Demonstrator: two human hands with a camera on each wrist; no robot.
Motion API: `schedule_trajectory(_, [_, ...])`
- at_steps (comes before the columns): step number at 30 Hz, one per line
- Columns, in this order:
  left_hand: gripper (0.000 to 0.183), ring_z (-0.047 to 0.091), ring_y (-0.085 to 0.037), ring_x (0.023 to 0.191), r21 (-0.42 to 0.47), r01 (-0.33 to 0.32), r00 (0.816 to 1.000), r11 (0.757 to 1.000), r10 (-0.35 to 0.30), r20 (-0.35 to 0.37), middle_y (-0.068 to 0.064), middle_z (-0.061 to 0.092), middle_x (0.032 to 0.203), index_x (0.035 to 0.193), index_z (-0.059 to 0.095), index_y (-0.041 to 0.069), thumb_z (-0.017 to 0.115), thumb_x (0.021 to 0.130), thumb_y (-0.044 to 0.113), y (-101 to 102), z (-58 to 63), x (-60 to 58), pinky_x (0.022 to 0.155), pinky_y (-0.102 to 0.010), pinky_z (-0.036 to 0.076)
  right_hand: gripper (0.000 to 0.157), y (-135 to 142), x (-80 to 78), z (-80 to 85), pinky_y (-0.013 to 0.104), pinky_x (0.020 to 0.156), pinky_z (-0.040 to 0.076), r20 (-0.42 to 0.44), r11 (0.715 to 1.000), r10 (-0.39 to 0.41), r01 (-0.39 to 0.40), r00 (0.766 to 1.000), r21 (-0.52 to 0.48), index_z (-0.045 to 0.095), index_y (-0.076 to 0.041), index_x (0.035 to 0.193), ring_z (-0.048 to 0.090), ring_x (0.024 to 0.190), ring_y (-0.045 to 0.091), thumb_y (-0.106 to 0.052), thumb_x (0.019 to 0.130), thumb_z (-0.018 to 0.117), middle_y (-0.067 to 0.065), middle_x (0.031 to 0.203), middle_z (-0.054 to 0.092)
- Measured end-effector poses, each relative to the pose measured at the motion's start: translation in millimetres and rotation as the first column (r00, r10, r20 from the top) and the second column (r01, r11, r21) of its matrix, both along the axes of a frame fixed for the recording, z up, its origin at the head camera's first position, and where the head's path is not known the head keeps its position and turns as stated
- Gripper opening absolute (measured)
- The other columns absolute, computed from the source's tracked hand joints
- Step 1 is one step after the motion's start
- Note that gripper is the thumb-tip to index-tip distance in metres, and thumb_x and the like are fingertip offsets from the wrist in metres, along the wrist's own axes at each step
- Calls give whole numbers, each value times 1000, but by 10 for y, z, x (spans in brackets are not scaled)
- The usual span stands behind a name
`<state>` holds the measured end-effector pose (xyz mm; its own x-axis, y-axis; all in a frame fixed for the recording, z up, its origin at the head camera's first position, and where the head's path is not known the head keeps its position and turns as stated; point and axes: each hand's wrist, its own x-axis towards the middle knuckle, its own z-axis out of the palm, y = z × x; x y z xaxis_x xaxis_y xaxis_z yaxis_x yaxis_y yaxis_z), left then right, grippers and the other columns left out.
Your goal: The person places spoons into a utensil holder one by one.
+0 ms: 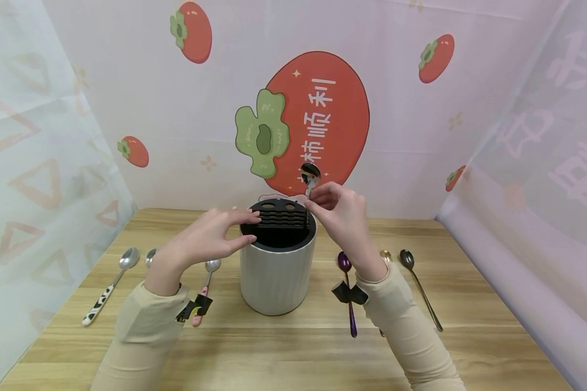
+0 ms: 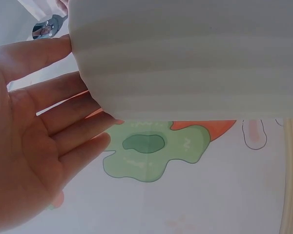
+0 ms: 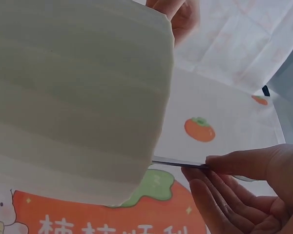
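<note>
A white ribbed utensil holder with a black slotted insert stands upright on the table. My right hand pinches a shiny spoon between thumb and fingers, bowl up, over the holder's right back rim. In the right wrist view its thin handle runs down past the rim, and the lower end is hidden inside. Fingers fairly straight, my left hand lies at the holder's left rim, thumb at the front and fingertips by the insert. Nothing is gripped in it.
On the left lie a cow-print-handled spoon, a pink-handled spoon and another spoon mostly behind my left arm. A purple spoon, a gold one partly covered by my right arm, and a dark one lie right.
</note>
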<state>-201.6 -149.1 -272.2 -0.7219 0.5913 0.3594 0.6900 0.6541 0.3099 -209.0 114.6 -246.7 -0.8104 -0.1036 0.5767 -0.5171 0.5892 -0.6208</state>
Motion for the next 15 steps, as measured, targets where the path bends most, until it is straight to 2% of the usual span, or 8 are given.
schedule_trajectory(8, [33,60,-24,113,-2,-2,1000,1000,2,-2,-6,62,129,120,66,13,64,90,27,4,-18,-3,95,-43,48,19,5,-8,-10,29,71,57,17,1000,3,-3,1000,-5,68,-6,93,69,75,14,-18,80,76,6,86,72])
schedule_trajectory(15, [34,57,-26,119,-1,6,1000,1000,-6,1,-6,61,129,120,65,11,64,90,26,4,-10,3,98,-44,46,20,7,-9,-16,30,72,58,40,1000,11,-11,999,9,67,-5,94,70,76,16,-16,80,76,7,87,72])
